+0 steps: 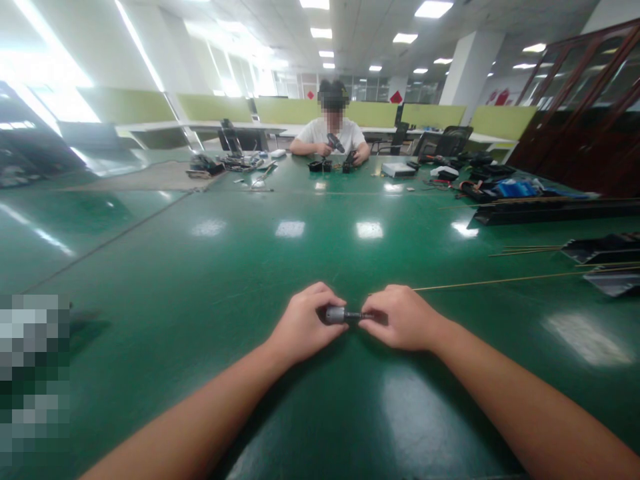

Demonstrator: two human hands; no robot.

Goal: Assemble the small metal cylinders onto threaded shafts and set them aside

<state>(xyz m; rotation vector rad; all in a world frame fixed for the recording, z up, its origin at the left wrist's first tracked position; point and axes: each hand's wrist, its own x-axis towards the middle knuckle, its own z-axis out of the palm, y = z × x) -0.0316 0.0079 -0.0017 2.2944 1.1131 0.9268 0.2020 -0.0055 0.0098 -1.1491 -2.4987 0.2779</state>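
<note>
Just above the green tabletop, my left hand (309,322) is closed around a short grey metal cylinder (336,315) that lies level and points right. Its narrower dark shaft (353,317) sticks out toward my right hand (400,316). Thumb and fingertips of that hand pinch the thin end of the shaft. The kind of part cannot be made out, and my left palm hides its rear. A thin brass-coloured rod (480,282) runs rightward from behind my right hand.
Across the green table (240,260) a person (330,137) holds a power drill (335,142). Black metal channels (560,211) and more thin rods (530,249) lie at the right. Tools and cables (225,163) are heaped at the far left, beside a white box (398,170).
</note>
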